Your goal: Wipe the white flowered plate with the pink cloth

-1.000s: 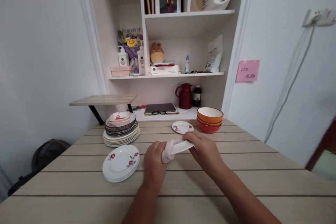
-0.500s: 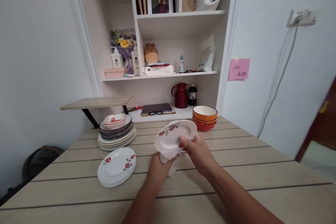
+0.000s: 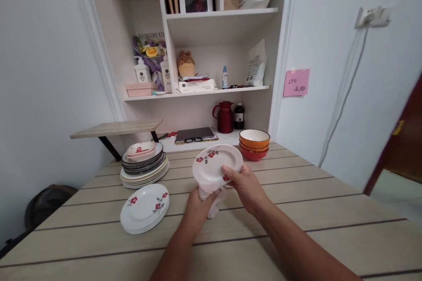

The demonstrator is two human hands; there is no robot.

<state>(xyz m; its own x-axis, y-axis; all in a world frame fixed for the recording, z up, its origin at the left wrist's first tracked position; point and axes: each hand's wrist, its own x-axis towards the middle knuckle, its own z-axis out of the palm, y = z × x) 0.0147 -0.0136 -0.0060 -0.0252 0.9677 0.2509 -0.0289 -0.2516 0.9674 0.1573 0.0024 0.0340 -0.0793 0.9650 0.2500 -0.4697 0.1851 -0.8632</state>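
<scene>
A white plate with red flowers (image 3: 216, 167) is held up above the table, tilted toward me. My right hand (image 3: 245, 184) grips its right rim, thumb on the face and fingers behind. My left hand (image 3: 199, 206) is closed on a pale, thin cloth (image 3: 214, 206) that wraps the plate's near lower edge; part of the cloth hangs below. Left of my hands, a short stack of matching flowered plates (image 3: 145, 208) lies on the table. Behind that stands a taller stack of dark-edged and yellow-edged plates (image 3: 145, 169), topped by small pinkish dishes (image 3: 141, 150).
Orange and red bowls (image 3: 254, 144) are stacked at the back right of the wooden table (image 3: 313, 210). A small raised wooden shelf (image 3: 117, 128) stands at the back left. Beyond the table are a dark laptop-like slab (image 3: 195, 134), a red jug (image 3: 226, 117) and a dark bottle (image 3: 239, 116).
The plate's face has turned more toward me, and the cloth now folds over its near edge. Both hands keep their hold. The whole view has shifted slightly.
</scene>
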